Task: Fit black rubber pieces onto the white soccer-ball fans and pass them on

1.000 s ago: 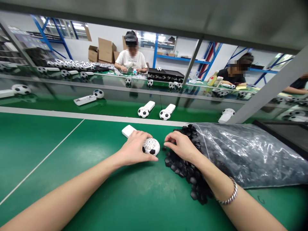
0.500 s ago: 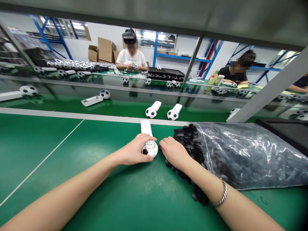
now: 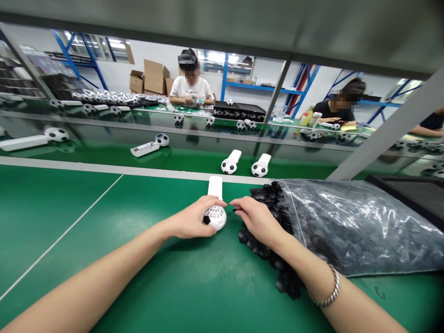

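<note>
My left hand point(image 3: 194, 217) is closed around the round head of a white handheld fan point(image 3: 215, 218), thumb on the near side and fingers on the far side. The fan lies on the green table, its football-patterned head toward me and its white handle point(image 3: 215, 187) pointing away. Its head has an openwork grille and a black patch on the left. Just right of it, my right hand point(image 3: 258, 222) pinches a small black plastic piece point(image 3: 236, 209) between thumb and finger. Under and behind that hand lies a heap of similar black pieces point(image 3: 275, 203).
A clear plastic bag point(image 3: 364, 226) full of black pieces lies at right, beside a dark tray point(image 3: 412, 194). Beyond the pale table edge, several football fans point(image 3: 231, 164) lie on a green belt. A grey post point(image 3: 385, 127) slants at right. Co-workers point(image 3: 190, 88) sit opposite.
My right hand has turned slightly, and a black piece now shows in its pinch. The fans on the belt have shifted to the right. My left hand keeps hold of the fan.
</note>
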Demonstrator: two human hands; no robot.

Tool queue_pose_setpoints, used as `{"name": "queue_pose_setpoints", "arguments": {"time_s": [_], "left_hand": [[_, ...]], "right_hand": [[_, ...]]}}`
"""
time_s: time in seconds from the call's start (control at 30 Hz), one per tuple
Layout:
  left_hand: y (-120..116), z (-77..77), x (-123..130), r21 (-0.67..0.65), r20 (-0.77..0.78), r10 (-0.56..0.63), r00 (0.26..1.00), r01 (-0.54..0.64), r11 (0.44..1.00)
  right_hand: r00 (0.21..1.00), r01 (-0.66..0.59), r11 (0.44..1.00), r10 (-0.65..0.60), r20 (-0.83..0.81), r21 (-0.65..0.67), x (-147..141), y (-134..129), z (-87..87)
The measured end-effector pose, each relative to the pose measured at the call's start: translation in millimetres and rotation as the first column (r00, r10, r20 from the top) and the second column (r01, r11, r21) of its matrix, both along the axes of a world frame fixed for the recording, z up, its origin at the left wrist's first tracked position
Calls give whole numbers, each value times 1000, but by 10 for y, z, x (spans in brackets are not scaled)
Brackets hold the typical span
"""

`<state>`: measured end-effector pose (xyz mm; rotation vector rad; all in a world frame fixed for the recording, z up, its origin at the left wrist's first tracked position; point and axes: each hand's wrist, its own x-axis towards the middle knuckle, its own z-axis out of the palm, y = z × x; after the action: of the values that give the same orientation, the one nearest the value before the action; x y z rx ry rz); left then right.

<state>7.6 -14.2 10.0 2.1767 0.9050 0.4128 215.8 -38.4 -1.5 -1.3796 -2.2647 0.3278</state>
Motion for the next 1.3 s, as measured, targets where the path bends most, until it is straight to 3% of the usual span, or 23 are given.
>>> {"name": "queue_pose_setpoints", "arguments": {"time_s": [0.1, 0.33, 0.57, 0.8, 0.97, 1.2, 1.3], "left_hand": [[2, -22, 6, -1, 39, -17, 999, 17, 1000], [12, -80, 14, -4, 79, 21, 997, -20, 1000], [1, -102, 34, -26, 89, 59, 994, -56, 998], [-3, -124, 46, -36, 96, 96, 991, -93, 995], [-8, -121, 43, -37, 104, 97, 990, -93, 995], [-27, -91, 61, -39, 86, 98, 991, -95, 995], [-49, -78, 75, -20, 78, 100, 992, -98, 995]], "right_hand": [[955, -140, 986, 112, -274, -85, -54, -47, 78], [918, -245, 966, 204, -341, -80, -192, -79, 99], [865, -143, 970, 25, -501, -198, -212, -42, -27], [802, -115, 957, -69, -593, -267, -237, -75, -91], [732, -157, 915, -144, -665, -371, -255, -41, -180], [740, -179, 893, -153, -654, -412, -263, -61, -188], [786, -157, 891, -148, -601, -425, -248, -51, -146]]}}
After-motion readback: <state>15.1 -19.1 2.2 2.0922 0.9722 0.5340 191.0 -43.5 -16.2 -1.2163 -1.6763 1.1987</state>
